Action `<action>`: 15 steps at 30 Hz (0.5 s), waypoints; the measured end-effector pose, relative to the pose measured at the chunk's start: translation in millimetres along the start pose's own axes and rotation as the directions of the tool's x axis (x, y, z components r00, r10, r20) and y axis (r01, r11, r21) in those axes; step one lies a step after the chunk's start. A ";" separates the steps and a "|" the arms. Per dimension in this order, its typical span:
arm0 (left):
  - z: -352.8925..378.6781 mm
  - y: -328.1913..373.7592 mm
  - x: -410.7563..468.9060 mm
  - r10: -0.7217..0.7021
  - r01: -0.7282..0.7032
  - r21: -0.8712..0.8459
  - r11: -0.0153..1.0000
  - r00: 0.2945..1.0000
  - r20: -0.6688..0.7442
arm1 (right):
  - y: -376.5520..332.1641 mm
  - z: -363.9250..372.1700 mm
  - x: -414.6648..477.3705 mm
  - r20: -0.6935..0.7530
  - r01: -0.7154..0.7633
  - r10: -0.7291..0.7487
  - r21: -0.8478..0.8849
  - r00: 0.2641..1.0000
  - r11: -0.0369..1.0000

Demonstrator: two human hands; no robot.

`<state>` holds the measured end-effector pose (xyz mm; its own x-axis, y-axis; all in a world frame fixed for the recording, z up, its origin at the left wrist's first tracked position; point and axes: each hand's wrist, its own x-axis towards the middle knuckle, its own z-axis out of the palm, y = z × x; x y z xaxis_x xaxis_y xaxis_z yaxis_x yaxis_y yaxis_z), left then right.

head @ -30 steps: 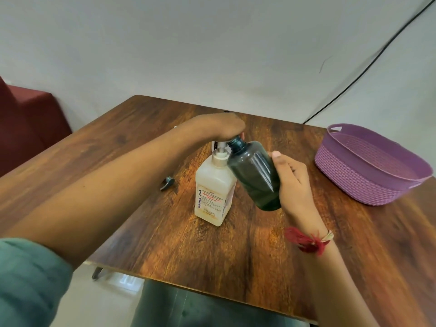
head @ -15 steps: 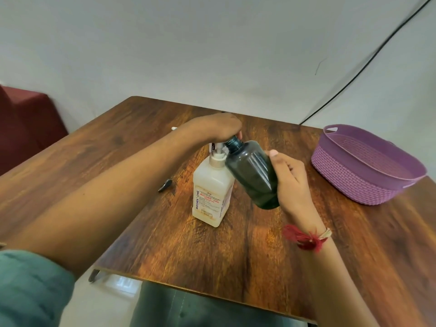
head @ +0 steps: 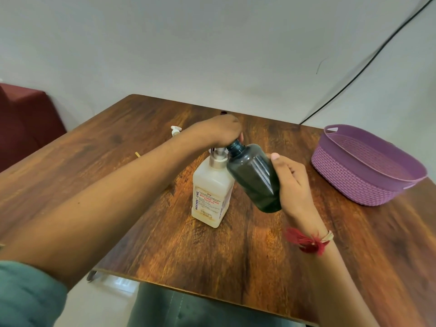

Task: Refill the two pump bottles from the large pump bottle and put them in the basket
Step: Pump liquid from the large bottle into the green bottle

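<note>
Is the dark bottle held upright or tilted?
Tilted. The right hand holds the dark bottle with its open neck leaning toward the large bottle.

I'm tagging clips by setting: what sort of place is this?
Probably a plain room in a home or office: a wooden table by a bare white wall, a maroon seat at left, a purple basket.

My view of the counter (head: 118,142)
The large pump bottle (head: 212,197) stands centrally, small bottle (head: 256,180) just right of it, basket (head: 358,182) farther right.
</note>
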<state>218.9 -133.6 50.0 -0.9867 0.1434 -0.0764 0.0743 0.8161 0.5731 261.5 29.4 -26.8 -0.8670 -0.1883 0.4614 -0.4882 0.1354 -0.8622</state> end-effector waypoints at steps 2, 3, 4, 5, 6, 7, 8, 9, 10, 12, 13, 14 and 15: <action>2.8 -1.2 -0.5 -0.025 0.025 0.002 1.000 1.000 0.002 | 2.5 0.9 -1.7 0.001 -0.008 0.008 -0.003 1.000 1.000; 3.5 -1.9 0.4 -0.030 0.030 0.020 0.999 1.000 0.006 | 2.9 1.3 -2.0 0.000 -0.009 0.009 -0.009 1.000 1.000; 3.3 -1.9 1.1 -0.029 0.029 0.014 0.999 1.000 -0.008 | 2.5 1.7 -1.7 -0.002 -0.008 0.008 -0.015 1.000 1.000; 2.2 -3.0 2.6 -0.014 0.014 0.022 1.000 1.000 -0.017 | 1.3 2.2 -0.7 -0.007 -0.008 0.008 -0.019 1.000 1.000; -0.6 -0.8 0.0 -0.018 0.019 0.028 0.999 1.000 -0.015 | -0.4 2.3 0.6 -0.011 -0.007 0.007 -0.023 1.000 1.000; -3.2 -0.6 0.7 -0.006 0.007 0.044 0.999 1.000 -0.021 | -2.3 2.1 2.2 -0.013 -0.003 0.002 -0.027 1.000 1.000; -4.6 0.5 0.8 -0.004 0.005 0.032 0.999 1.000 -0.025 | -3.7 1.4 3.5 -0.014 0.004 -0.004 -0.030 1.000 1.000; -6.3 -0.2 2.7 0.001 0.000 0.023 1.000 1.000 -0.028 | -4.9 1.1 4.4 -0.014 0.009 -0.010 -0.032 1.000 0.999; -7.3 -0.4 2.2 -0.016 0.016 0.009 1.000 1.000 -0.021 | -5.7 1.2 4.9 -0.013 0.011 -0.011 -0.034 1.000 0.999; -5.1 -3.1 3.6 -0.027 0.027 0.006 1.000 0.999 -0.035 | -5.3 1.6 4.7 -0.011 0.009 -0.009 -0.034 1.000 0.999; -2.3 -6.5 6.1 -0.040 0.039 -0.017 0.999 0.998 -0.040 | -3.4 2.3 3.4 -0.013 0.001 -0.002 -0.032 1.000 0.999; 1.0 -9.1 6.2 -0.068 0.066 -0.053 0.996 0.997 -0.038 | -1.4 3.0 1.4 -0.015 -0.012 0.012 -0.027 1.000 1.000; 3.1 -10.2 4.9 -0.076 0.074 -0.056 0.996 0.996 -0.046 | 0.2 3.7 -0.7 -0.016 -0.026 0.026 -0.020 1.000 0.999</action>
<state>213.7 -139.4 41.2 -0.9951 0.0549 -0.0824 -0.0068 0.7917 0.6109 262.4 26.0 -28.1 -0.8806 -0.1693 0.4425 -0.4676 0.1600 -0.8693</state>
